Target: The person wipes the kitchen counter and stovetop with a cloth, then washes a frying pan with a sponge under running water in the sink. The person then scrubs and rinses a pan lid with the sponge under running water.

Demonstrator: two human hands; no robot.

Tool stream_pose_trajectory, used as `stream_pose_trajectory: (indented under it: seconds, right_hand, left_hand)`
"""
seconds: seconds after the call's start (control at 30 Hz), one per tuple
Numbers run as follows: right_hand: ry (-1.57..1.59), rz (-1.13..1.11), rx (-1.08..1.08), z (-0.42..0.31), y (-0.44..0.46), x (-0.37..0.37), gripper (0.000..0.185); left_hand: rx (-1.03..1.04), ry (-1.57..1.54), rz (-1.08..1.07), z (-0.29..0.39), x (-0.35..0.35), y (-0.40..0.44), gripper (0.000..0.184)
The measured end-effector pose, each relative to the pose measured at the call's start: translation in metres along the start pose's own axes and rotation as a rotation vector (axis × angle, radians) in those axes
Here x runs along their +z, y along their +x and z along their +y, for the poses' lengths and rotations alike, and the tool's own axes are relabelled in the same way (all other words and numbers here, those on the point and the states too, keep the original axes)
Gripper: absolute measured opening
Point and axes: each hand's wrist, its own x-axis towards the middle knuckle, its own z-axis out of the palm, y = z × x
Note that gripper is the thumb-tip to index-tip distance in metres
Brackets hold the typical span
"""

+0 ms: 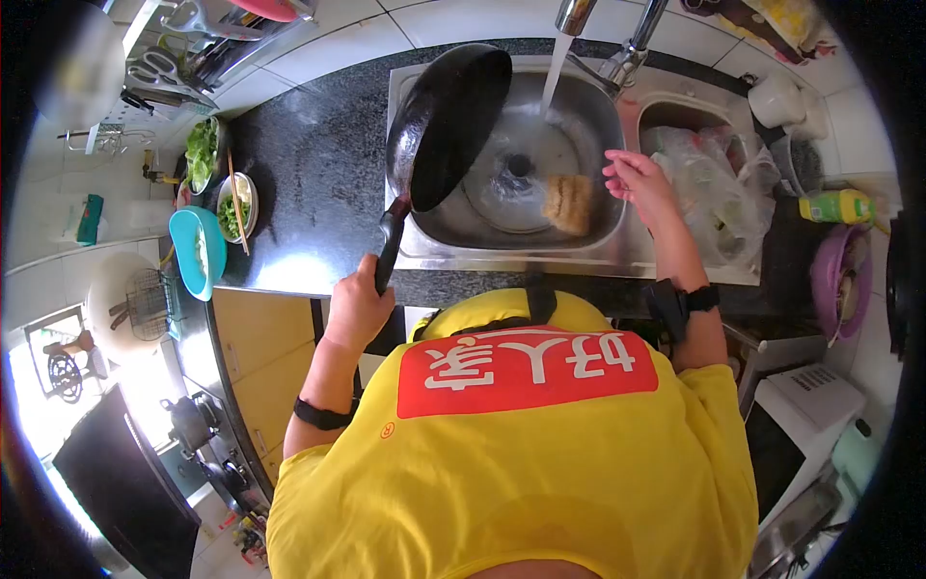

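Kitchen counter is running dark along the tiled wall, with food sitting at its left end, probably to stay clear of splashes. Teal basin is standing at the counter's edge, holding something pale. Leaves are lying in a dish behind it. Bowl is holding chopped greens; chopsticks are resting across it, likely to keep the tips off the counter.

Left hand is wrapping its fingers round the pan's handle, seemingly to keep the weight steady. Pan is tilting steeply over the left part of the sink, presumably so drips are falling inside; whether it's touching the rim, can't tell. Tap is pouring water into the basin, right of the pan.

Brush is lying in the sink, near the right side, within easy reach. Right hand is hanging empty beside it, fingers loosely curled, not pinching anything. Plastic bags are covering much of the smaller sink, maybe just parked there. Yellow bottle is lying farther right, above a purple basin.
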Motion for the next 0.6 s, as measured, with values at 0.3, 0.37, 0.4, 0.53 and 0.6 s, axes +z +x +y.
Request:
stream_pose_trajectory:
  seconds: [0.3, 0.37, 0.4, 0.53, 0.6]
  right_hand:
    - [-0.331, -0.046, -0.072, -0.016, 0.057, 0.017, 0.03]
    - [-0.419, -0.069, -0.151, -0.042, 0.067, 0.024, 0.029]
    - [-0.443, -0.035, -0.149, -0.057, 0.07, 0.028, 0.029]
    - [-0.487, -0.056, -0.055, -0.084, 0.102, 0.03, 0.029]
    - [-0.443, -0.117, 0.05, -0.088, 0.114, 0.032, 0.029]
  left_hand:
    - [0.021, 0.04, 0.069, 0.005, -0.011, -0.013, 0.031]
    - [-0.01, 0.009, 0.062, 0.001, -0.01, -0.014, 0.034]
    - [-0.036, -0.021, 0.049, -0.002, -0.01, -0.014, 0.038]
    - [-0.086, -0.081, 0.036, -0.007, -0.014, -0.012, 0.034]
    - [-0.092, -0.126, 0.024, -0.009, -0.017, -0.012, 0.034]
